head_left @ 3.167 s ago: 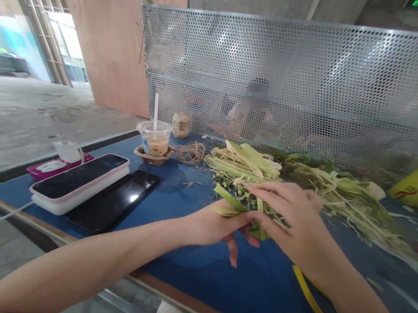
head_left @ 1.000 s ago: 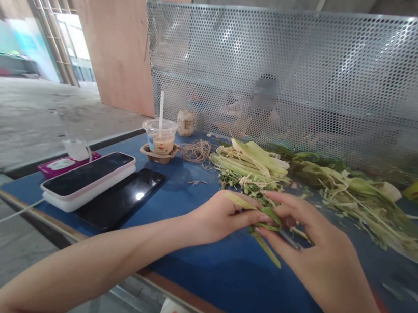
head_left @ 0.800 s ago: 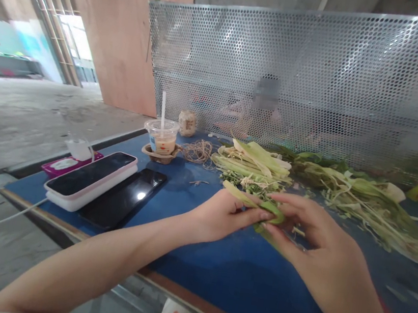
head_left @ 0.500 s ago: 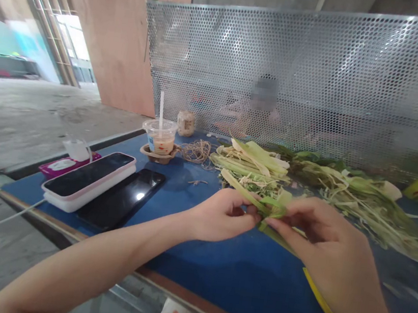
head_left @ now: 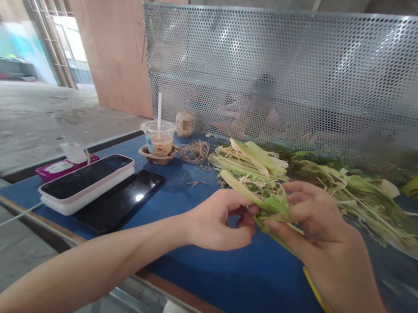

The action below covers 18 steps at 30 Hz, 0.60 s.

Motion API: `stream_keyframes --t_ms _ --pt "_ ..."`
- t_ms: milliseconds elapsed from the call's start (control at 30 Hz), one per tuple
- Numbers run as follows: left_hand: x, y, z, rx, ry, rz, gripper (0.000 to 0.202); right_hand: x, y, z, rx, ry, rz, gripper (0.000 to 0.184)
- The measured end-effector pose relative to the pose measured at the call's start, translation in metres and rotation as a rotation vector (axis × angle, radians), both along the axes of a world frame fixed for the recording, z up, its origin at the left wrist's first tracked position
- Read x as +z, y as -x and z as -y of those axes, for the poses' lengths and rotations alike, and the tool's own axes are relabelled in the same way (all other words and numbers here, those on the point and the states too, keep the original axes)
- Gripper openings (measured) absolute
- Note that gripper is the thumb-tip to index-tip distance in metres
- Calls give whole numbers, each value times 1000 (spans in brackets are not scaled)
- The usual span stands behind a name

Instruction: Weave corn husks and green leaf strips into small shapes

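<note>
My left hand (head_left: 224, 219) is closed, its thumb and fingers pinching a pale green strip of what looks like corn husk (head_left: 236, 185). My right hand (head_left: 321, 238) grips the same green bundle from the other side, thumb below and fingers curled above. Between the hands a brighter green strip is folded across the bundle; my fingertips partly hide the fold. Just behind lies a pile of pale, flat husk strips (head_left: 249, 157) with shredded bits in front of it. A longer heap of loose husks (head_left: 365, 197) stretches away to the right.
On the blue table (head_left: 211, 280) at left lie a black phone (head_left: 120, 201), a pink-edged phone on a white box (head_left: 88, 179) and a purple packet (head_left: 65, 166). A drink cup (head_left: 159, 139), tangled twine (head_left: 196, 152) and a small jar (head_left: 184, 124) stand behind. A perforated metal screen (head_left: 282, 68) closes the back; a person is beyond it.
My right hand's fingers have risen and spread slightly above the fold, which shows more of the green strip. My left hand stays nearly in place, its grip a little looser.
</note>
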<state>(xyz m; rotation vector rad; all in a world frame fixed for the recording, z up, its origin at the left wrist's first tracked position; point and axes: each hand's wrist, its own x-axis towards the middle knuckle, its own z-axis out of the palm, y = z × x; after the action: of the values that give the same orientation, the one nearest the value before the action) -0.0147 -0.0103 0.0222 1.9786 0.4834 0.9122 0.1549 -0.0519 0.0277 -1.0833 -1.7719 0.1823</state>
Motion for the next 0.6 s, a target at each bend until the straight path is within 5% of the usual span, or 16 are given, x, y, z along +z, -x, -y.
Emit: stream_keyframes --t_ms 367,600 --pt "3 2 -9 97 -610 -153 22 0 -3 -1 29 49 47 18" --pt "3 5 -14 81 -538 -141 28 1 -7 -4 70 -8 142 20"
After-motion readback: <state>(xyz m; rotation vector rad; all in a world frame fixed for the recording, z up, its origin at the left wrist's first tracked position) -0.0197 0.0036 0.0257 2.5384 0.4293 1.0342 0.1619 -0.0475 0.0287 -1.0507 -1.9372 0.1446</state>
